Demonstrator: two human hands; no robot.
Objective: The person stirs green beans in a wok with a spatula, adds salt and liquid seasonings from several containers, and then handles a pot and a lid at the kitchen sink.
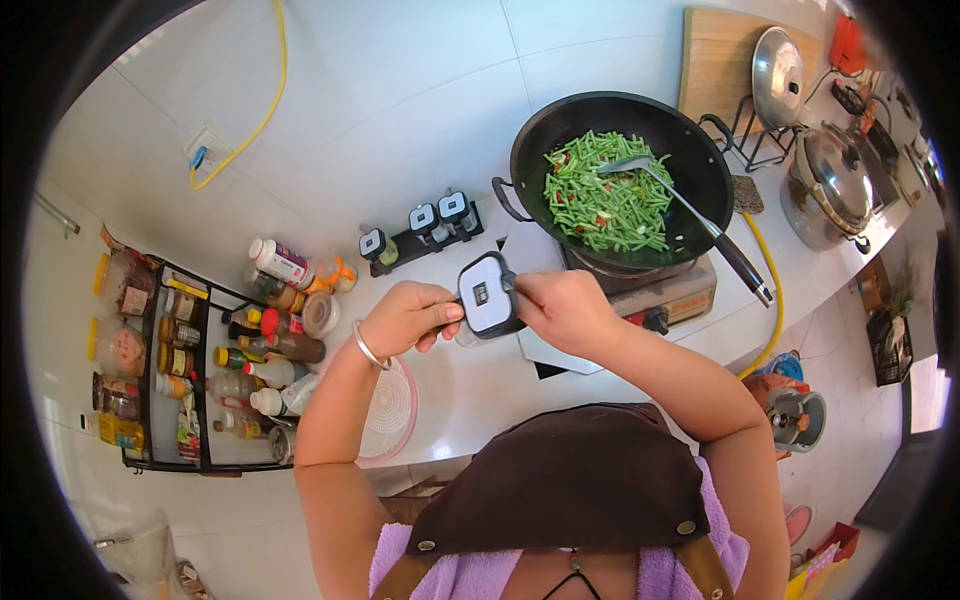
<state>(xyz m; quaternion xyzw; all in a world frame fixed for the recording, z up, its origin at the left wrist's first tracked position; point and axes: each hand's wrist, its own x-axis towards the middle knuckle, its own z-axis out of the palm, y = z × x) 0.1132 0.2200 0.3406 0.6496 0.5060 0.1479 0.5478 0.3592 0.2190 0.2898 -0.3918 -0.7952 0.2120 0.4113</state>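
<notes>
A white counter (470,390) runs along the wall. Toward its right end a black wok (620,180) of green beans sits on a burner, a ladle (680,200) resting inside with its handle out for grabbing. Above the counter's front edge, the left hand (405,318) and right hand (565,308) both clasp 1 black-lidded seasoning jar (490,295); its body is hidden by fingers. 3 matching jars (420,230) wait by the wall.

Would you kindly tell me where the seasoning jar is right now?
In the head view, the seasoning jar sits mid-frame, held between the left hand and right hand, just below the wok.
</notes>
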